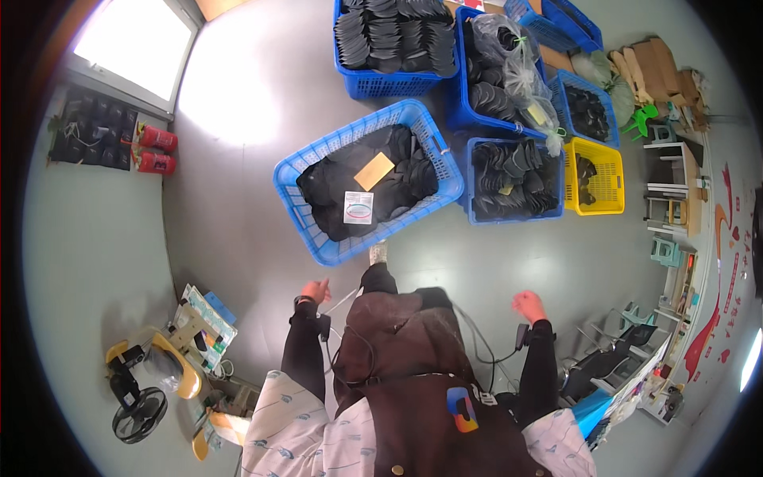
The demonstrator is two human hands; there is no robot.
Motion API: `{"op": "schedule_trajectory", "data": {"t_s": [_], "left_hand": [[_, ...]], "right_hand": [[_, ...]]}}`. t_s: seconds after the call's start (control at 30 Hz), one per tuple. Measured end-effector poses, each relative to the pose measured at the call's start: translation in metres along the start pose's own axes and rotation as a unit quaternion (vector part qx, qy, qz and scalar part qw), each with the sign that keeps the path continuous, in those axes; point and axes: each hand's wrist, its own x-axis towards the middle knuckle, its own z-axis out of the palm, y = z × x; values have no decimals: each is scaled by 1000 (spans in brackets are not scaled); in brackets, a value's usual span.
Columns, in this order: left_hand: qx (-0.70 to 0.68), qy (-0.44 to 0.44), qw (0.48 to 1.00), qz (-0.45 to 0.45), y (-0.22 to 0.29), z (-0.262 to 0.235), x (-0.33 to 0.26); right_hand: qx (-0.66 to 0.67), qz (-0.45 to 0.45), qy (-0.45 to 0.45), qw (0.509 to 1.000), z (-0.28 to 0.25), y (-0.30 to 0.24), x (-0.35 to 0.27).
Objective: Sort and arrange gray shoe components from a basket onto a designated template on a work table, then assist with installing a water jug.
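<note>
nearest, a dark apron (409, 342) hides most of the legs and runs off the lower edge; a pale shoe (378, 253) shows only in part beside the basket. the left hand (317, 291) hangs below the light blue basket (296, 208), apart from it; its fingers look bent, but i cannot tell whether they press together. the right hand (528, 305) is over the floor, fingers curled in, their tips hard to make out. the basket lies ahead, slanted, holding dark pieces (324, 179) that merge into one black mass, partly covered by a white card (358, 208) and a yellow card (373, 171). beyond, a clear plastic bag (520, 75) blurs part of a deep blue crate (465, 119); the farthest blue basket (389, 85) is cut off at the top.
</note>
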Motion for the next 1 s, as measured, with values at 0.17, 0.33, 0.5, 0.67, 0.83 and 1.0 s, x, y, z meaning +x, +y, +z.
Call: {"op": "schedule_trajectory", "data": {"t_s": [0.17,0.33,0.5,0.67,0.83,1.0], "left_hand": [[4,53,988,143,97,25,-15],[-36,75,991,108,133,25,-21],[-167,147,975,-13,105,51,-26],[-148,198,964,-99,91,125,-8],[-104,211,969,-76,118,189,60],[-140,170,975,19,213,222,181]], "right_hand": [[-6,-43,-36,998,-33,-85,88],[-76,-144,-71,984,-42,-177,167],[-148,-201,-123,961,-33,-234,238],[-282,-228,-31,932,13,-256,306],[-295,-185,-90,933,89,-275,372],[-290,-150,-96,940,169,-297,457]]}}
